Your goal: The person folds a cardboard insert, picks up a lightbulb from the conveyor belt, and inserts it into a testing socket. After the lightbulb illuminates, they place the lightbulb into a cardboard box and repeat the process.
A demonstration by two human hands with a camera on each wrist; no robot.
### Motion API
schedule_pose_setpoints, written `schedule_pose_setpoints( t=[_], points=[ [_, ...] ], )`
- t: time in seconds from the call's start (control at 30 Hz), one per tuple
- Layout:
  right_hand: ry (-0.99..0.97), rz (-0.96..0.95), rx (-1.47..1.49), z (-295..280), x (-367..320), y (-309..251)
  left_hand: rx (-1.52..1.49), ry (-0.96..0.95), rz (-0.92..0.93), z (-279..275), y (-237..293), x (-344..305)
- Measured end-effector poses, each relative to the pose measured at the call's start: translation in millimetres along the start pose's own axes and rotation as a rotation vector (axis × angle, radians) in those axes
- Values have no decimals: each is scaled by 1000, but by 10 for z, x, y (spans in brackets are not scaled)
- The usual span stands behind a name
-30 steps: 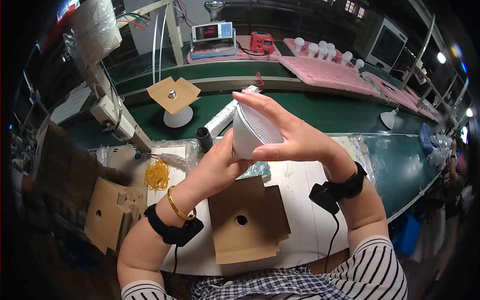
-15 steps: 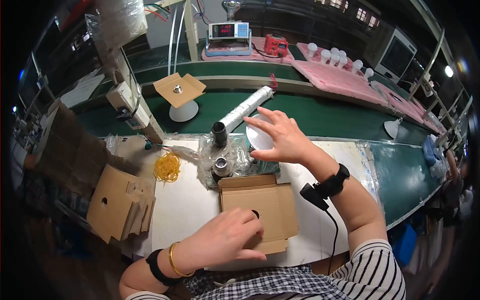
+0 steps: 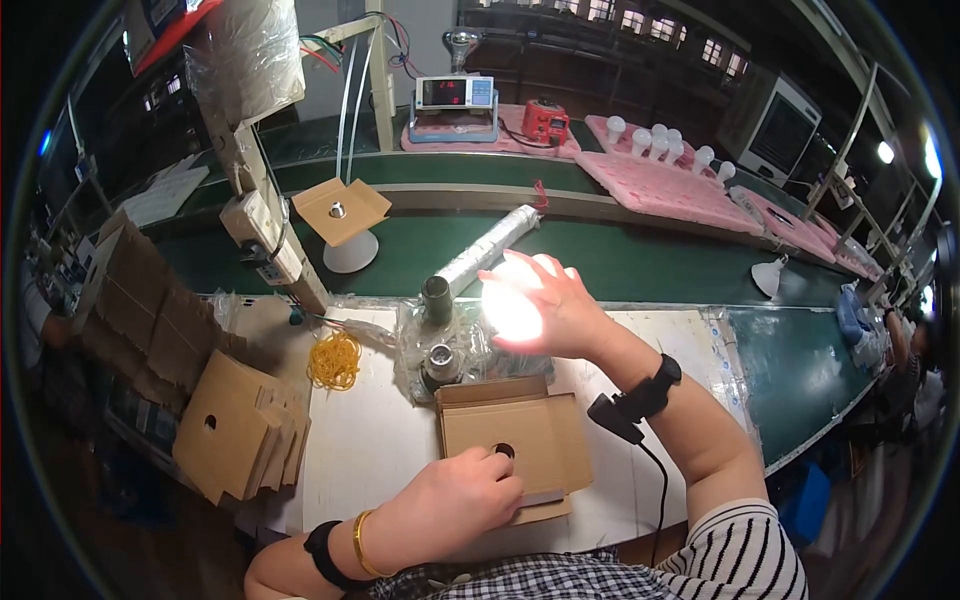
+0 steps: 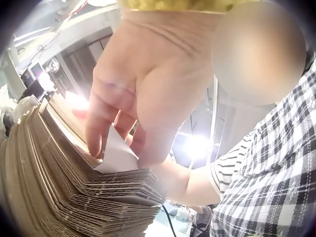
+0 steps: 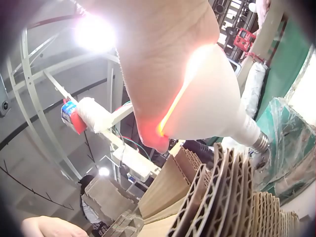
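My right hand (image 3: 565, 315) grips a reflector bulb (image 5: 212, 101) by its wide face, which glows brightly between the fingers. The bulb's white cone tapers to a metal screw base (image 5: 260, 143), pointing toward the plastic-wrapped fixture (image 5: 284, 153). In the head view the glare hides most of the bulb. Lower down, my left hand (image 3: 450, 495) pinches a flap (image 4: 118, 154) at the near edge of the top cardboard piece. That piece lies on a stack of flat cardboard (image 3: 560, 430) and has a round hole in its middle.
Left of the stack, on the fixture, stand a dark tube (image 3: 437, 302) and a silver socket (image 3: 440, 357). Yellow rubber bands (image 3: 334, 361) and more cardboard pieces (image 3: 235, 430) lie farther left. Behind are a foil-wrapped roll (image 3: 490, 248), a cardboard-topped bulb (image 3: 350, 252) and a meter (image 3: 455, 93).
My left hand has left the bulb and come down to the cardboard, where it now pinches the flap. In my right hand the bulb, lowered over the fixture, has lit up.
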State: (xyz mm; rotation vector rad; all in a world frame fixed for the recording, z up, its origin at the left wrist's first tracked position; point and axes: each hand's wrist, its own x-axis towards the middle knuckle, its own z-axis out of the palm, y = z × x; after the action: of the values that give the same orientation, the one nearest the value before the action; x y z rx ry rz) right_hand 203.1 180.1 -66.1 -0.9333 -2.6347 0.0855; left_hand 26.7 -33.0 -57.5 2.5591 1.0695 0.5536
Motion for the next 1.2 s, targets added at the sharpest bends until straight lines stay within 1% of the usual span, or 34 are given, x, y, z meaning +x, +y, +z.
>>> schedule_pose_setpoints(
  t=[0.13,0.37,0.43,0.5,0.53,0.57,0.63,0.7,0.73,0.77,0.83,0.87,0.9,0.97,1.0,1.03,1.1,1.17,1.2],
  points=[
    [3,-5,-6,-7,-4,-9,64,-37,-4,-38,79,-9],
    [0,2,-18,-8,-6,-27,37,-25,-4,-66,56,-28],
    [8,7,-19,-10,-27,-12,-104,48,-20,-174,45,6],
    [46,55,95,40,-74,184,-189,200,-59,-410,59,62],
    [93,147,215,18,-118,270,-209,327,-99,-545,63,74],
    [190,178,338,-47,-183,356,-229,460,-141,-651,52,79],
    [396,227,713,-196,-309,397,-231,720,-254,-712,-117,84],
    [499,274,1093,-399,-457,259,-396,858,-354,-790,-172,201],
    [493,233,1205,-484,-514,200,-454,840,-314,-756,-288,239],
    [507,241,1200,-538,-557,142,-458,829,-304,-702,-336,351],
    [525,163,1371,-618,-614,7,-875,700,-175,-582,-376,605],
    [509,124,1414,-683,-634,-70,-944,558,-210,-526,-445,657],
    [534,119,1374,-647,-639,-54,-947,541,-200,-500,-419,741],
    [527,99,1433,-639,-675,-18,-1384,526,-209,-435,-356,936],
    [524,83,1506,-627,-686,12,-1395,444,-163,-439,-473,939],
    [535,70,1568,-614,-703,54,-1360,521,-101,-427,-456,1034],
    [599,76,1543,-568,-702,137,-1025,578,-284,-363,-507,1188],
    [638,83,1479,-502,-694,253,-1034,633,-232,-326,-518,1407],
    [620,112,1453,-455,-697,345,-991,628,-227,-316,-613,1491]
  ],
)
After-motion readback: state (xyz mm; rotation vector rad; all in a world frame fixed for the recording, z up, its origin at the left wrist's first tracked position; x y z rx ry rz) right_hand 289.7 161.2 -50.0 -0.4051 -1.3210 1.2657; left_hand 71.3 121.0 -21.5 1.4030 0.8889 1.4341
